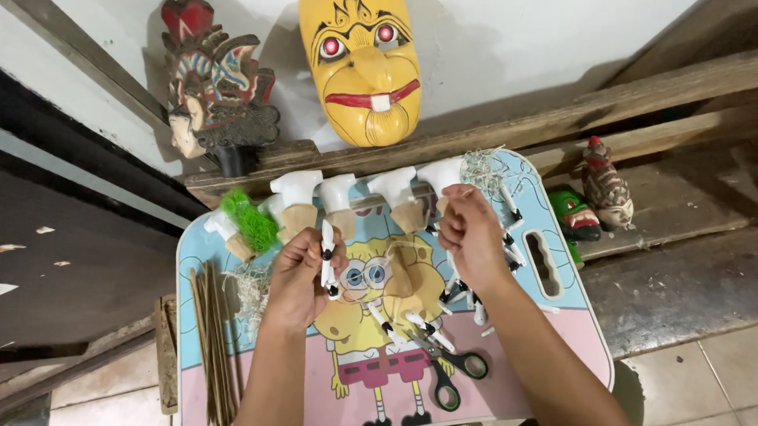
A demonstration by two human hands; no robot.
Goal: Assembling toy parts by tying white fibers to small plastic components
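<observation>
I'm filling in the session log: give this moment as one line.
left hand: holds white stick piece | right hand: pinches thread | scissors: lying on cartoon table

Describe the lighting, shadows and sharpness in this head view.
Head view: soft, even light, no glare; the yellow mask casts a shadow on the white wall; both hands, left hand and right hand, are fairly sharp; the wide lens bends the edges; the left side is dim.

Scissors [446,372] lie on the small table [564,338], sticks [215,352] at its left, masks [364,59] behind.
</observation>
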